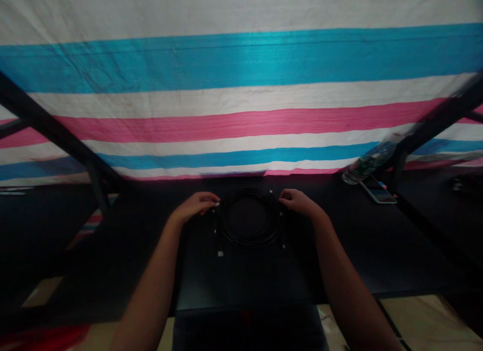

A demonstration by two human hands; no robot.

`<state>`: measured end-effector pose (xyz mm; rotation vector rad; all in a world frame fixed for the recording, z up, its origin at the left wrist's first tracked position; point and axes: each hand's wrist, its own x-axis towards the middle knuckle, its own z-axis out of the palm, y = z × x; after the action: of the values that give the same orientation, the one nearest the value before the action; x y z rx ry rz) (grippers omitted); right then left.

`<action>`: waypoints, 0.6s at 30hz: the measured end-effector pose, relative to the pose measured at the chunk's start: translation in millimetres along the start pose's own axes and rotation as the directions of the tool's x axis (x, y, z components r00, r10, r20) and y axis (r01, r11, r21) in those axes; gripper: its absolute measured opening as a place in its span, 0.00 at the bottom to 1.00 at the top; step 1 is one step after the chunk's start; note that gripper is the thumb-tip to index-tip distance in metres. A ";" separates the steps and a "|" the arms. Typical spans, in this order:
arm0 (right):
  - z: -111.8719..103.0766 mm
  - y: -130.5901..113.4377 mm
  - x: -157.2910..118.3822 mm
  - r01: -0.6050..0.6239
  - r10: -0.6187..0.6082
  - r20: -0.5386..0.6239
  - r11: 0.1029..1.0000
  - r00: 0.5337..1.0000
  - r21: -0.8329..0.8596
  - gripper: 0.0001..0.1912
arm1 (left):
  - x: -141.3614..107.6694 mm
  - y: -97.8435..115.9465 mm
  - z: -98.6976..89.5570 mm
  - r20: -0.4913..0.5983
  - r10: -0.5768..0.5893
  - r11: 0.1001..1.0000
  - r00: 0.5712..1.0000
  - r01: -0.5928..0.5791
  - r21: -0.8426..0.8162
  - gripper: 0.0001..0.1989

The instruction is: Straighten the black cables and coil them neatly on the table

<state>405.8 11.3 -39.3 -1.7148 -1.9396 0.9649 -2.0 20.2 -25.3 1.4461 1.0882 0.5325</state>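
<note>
A black cable (231, 232) lies coiled in several loops on the black table in front of me. Small pale metal plugs show at its left and right sides. At the coil's left side, my left hand (194, 206) is closed, its thumb and fingertips pinching a cable end beside a pale plug (217, 204). My right hand (300, 202) is at the opposite side, fingers curled and pinched at the cable's edge; the dark cable there is hard to make out. Another plug (221, 253) rests on the table at the lower left of the coil.
A clear plastic bottle (368, 162) leans at the back right, beside a phone (379, 191) lying on the table (249, 285). Dark slanted frame bars (53, 124) stand on both sides. A striped sheet (241, 59) hangs behind the table.
</note>
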 end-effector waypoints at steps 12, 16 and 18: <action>8.1 -7.4 1.9 0.048 -0.057 -0.123 0.996 0.991 -0.072 0.09 | -1.3 6.3 2.8 0.035 0.013 0.999 0.999 -0.014 0.032 0.17; 10.1 -6.5 2.9 0.042 -0.051 -0.113 0.996 0.992 -0.076 0.09 | -1.3 5.4 2.2 0.037 0.018 0.999 0.999 -0.020 0.045 0.17; 10.9 -5.1 3.7 0.044 -0.052 -0.114 0.996 0.992 -0.076 0.09 | -1.3 5.2 2.2 0.032 0.016 0.998 0.999 -0.018 0.054 0.17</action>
<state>394.0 12.1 -43.9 -1.7153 -1.9536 0.7688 0.8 18.6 -20.4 1.5072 1.0727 0.4940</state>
